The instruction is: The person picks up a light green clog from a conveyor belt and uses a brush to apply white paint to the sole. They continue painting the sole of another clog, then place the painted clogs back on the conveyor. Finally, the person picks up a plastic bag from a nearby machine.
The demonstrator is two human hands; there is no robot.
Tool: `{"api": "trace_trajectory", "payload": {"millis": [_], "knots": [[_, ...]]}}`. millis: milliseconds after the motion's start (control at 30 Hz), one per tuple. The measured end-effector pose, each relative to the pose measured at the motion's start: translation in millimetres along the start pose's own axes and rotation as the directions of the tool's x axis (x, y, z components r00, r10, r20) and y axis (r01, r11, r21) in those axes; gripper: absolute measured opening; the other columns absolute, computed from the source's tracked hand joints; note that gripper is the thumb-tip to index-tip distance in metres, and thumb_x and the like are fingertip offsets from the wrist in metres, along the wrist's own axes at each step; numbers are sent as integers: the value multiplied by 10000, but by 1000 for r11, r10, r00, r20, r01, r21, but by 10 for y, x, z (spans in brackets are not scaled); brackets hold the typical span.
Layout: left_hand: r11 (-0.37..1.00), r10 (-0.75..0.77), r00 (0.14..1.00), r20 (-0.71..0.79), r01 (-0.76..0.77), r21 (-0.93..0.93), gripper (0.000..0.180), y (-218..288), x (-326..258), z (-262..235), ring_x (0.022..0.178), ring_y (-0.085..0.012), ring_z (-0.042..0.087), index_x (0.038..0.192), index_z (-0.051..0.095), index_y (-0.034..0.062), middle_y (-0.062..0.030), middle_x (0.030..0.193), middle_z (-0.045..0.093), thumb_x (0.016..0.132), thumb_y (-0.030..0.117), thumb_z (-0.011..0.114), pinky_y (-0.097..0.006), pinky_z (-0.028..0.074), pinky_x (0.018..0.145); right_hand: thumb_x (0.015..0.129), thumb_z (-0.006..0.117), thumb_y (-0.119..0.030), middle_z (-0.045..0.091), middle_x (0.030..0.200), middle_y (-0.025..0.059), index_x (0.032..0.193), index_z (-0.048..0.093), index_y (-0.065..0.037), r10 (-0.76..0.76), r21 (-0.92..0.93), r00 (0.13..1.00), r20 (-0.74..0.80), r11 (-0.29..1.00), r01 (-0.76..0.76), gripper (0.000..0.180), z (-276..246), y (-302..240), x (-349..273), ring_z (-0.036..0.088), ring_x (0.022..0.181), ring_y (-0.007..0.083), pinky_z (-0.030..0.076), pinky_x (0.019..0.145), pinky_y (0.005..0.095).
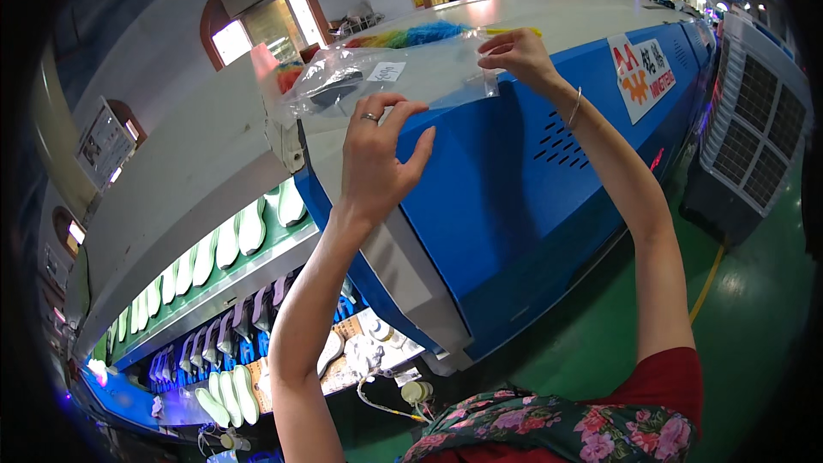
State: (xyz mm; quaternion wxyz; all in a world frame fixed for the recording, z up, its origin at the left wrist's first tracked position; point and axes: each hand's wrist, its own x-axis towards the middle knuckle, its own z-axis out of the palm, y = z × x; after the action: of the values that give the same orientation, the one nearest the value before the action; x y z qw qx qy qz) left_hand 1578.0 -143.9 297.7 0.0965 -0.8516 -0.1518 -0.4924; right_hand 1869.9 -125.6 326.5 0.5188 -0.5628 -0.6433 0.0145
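Note:
A clear plastic bag [437, 73] lies on top of the blue and white machine, near its corner. A white label [387, 72] with writing shows on the bag, and a flat dark piece [339, 86] sits at its left part. My right hand [525, 58] has its thumb and fingers closed at the bag's far right edge, pinching it. In front of the bag's near edge is my left hand [377, 150], wearing a ring, thumb and index finger apart with nothing between them. Just behind the bag lies a rainbow-coloured feather duster [429, 33].
The blue machine side [480, 197] slopes away in front of me. At lower left, pale green shoe soles [227, 242] line a lit shelf, with dark and purple shoe parts [227, 334] below. A grey air cooler [750, 120] stands on the green floor at right.

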Motion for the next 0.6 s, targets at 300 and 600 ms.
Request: {"api": "trace_trajectory", "payload": {"millis": [300,600], "knots": [[980,-195,977,-84,190,-64,333,105,301,210,920,-208,642,1076,643,55,-118,962,657,881,320,697,-333,519,752,812,747,-143,717,911,127,970,731,-14,-120,482,993,-17,869,114,205,325,-597,-309,693,876,197,568,806,308],[925,-340,929,-144,304,-226,179,29,209,74,675,-152,640,1058,621,52,-77,765,674,880,65,612,-265,520,642,913,676,-130,718,921,136,1030,666,-25,-285,410,950,125,887,212,157,535,-575,-537,715,891,218,589,793,352]]}}
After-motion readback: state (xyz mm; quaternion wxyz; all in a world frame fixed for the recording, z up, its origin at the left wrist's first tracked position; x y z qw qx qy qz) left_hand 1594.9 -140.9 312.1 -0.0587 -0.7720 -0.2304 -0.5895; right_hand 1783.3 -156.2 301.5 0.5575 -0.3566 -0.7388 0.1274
